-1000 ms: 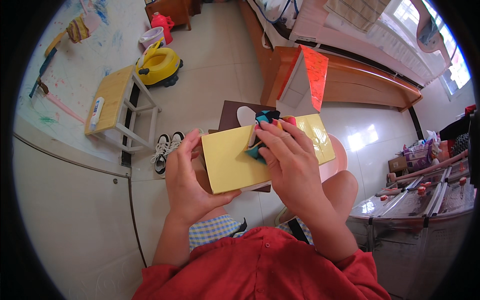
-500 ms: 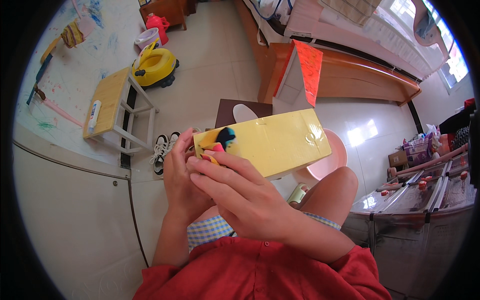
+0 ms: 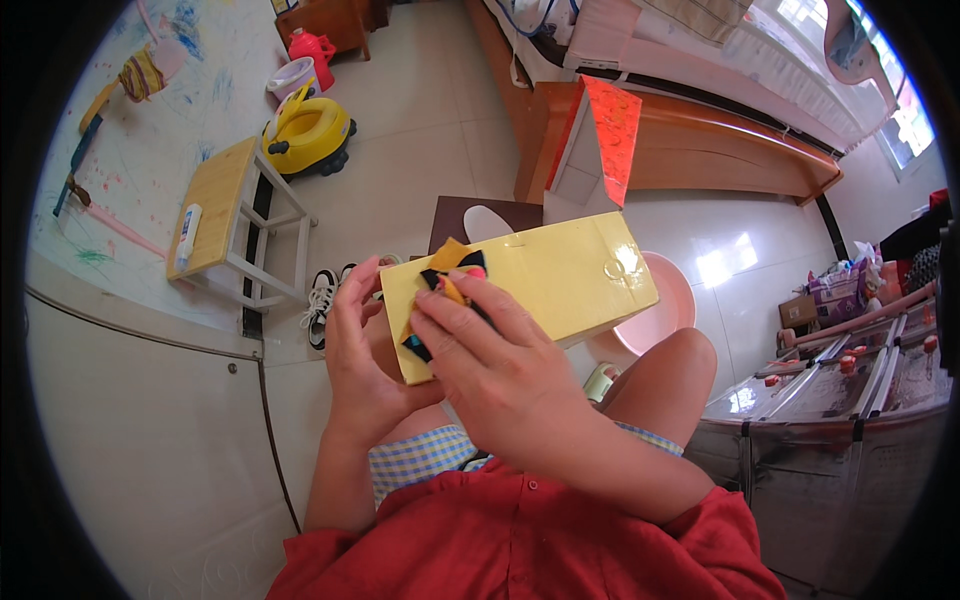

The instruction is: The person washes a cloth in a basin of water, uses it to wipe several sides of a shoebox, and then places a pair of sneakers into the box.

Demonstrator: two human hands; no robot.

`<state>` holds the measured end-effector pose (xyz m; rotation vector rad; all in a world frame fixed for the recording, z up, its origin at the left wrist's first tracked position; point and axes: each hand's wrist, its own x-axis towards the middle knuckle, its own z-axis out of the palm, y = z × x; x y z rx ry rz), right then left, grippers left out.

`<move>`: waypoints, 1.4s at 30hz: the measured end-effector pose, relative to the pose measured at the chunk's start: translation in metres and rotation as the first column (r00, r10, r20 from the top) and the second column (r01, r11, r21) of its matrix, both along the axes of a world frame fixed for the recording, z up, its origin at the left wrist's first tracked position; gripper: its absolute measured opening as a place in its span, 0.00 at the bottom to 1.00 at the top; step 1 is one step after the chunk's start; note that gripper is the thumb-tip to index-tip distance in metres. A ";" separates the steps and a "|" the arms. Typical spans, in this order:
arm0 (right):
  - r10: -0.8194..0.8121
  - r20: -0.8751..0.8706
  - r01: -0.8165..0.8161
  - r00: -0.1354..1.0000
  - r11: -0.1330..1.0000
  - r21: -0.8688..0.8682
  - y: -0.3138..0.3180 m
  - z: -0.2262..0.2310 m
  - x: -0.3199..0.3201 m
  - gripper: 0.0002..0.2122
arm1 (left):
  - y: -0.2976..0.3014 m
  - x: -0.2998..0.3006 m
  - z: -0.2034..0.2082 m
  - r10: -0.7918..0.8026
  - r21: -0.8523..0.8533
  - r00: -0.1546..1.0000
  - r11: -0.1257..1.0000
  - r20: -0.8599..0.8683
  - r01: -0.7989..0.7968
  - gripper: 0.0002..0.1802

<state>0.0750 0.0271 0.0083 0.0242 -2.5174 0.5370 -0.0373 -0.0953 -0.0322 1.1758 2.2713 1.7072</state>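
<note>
A long yellow box (image 3: 560, 275) lies slantwise in front of me, above my knees. My left hand (image 3: 362, 365) cups its left end, fingers curled up beside the edge and thumb by the near corner. My right hand (image 3: 510, 380) presses down on the box's left part. Bunched under its fingertips is a small multicoloured cloth (image 3: 450, 258) in black, mustard and pink. Part of the cloth is hidden by the fingers. Beyond the box's far right corner, an orange-red patterned panel (image 3: 612, 140) stands up; whether it joins the box I cannot tell.
A dark brown low surface (image 3: 452, 225) and pink basin (image 3: 668, 310) are partly behind the box. To the left stand a wooden stool (image 3: 215, 200) bearing a white tube (image 3: 188, 235), shoes (image 3: 322, 308) and a yellow potty seat (image 3: 310, 135). Clear-lidded storage boxes (image 3: 810, 390) line the right.
My right hand and the cloth have slid a little to the right across the box, and the cloth has spread. My left hand's fingers have come apart from the right hand.
</note>
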 end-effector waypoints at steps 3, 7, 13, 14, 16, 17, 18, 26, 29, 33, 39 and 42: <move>-0.071 0.079 0.069 0.994 0.997 0.027 0.012 0.010 0.008 0.18 | -0.002 -0.001 -0.002 -0.005 -0.002 1.000 1.000 0.001 0.005 0.61; -0.289 0.164 0.271 0.943 0.954 0.126 0.023 0.018 0.023 0.16 | -0.003 -0.003 -0.003 -0.014 0.003 1.000 1.000 0.000 0.014 0.61; -0.275 0.050 0.275 0.960 0.961 0.012 0.039 0.004 0.029 0.15 | -0.005 -0.003 -0.005 -0.071 -0.057 0.994 0.996 0.082 0.075 0.66; -0.241 0.014 0.240 0.971 0.970 0.021 0.038 0.004 0.028 0.15 | -0.006 -0.003 -0.004 -0.068 -0.057 0.994 0.996 0.082 0.073 0.66; -0.115 0.001 0.115 0.993 0.993 0.036 0.033 0.009 0.023 0.17 | -0.008 -0.003 0.000 -0.080 -0.126 0.995 0.988 0.053 0.086 0.65; -0.050 -0.001 0.050 0.999 0.997 0.065 0.031 0.010 0.019 0.18 | -0.007 -0.002 0.004 -0.077 -0.128 0.996 0.988 0.053 0.083 0.65; -0.054 -0.008 0.054 0.999 0.997 0.055 0.025 0.005 0.015 0.18 | -0.004 0.002 0.008 -0.025 -0.165 1.000 0.986 -0.003 0.024 0.62; 0.155 -0.203 -0.186 0.967 0.972 -0.146 -0.005 0.009 -0.012 0.17 | 0.008 0.006 0.005 0.054 -0.142 0.987 0.987 -0.154 -0.076 0.52; 0.109 -0.088 -0.115 0.990 0.992 -0.055 -0.007 0.006 -0.012 0.18 | 0.004 0.003 0.008 0.082 -0.253 0.986 0.960 -0.148 -0.118 0.51; 0.000 0.010 0.000 1.000 1.000 0.005 0.008 0.007 -0.006 0.19 | 0.003 0.008 0.016 0.030 -0.225 0.997 0.973 -0.065 -0.044 0.54; -0.153 0.066 0.152 0.986 0.988 0.027 0.048 0.003 0.011 0.20 | -0.003 0.002 0.018 -0.052 -0.279 0.993 0.960 -0.106 0.021 0.59; -0.268 0.042 0.268 0.962 0.963 0.018 0.057 0.005 0.018 0.19 | -0.003 0.004 0.025 -0.059 -0.298 0.996 0.954 -0.064 0.037 0.59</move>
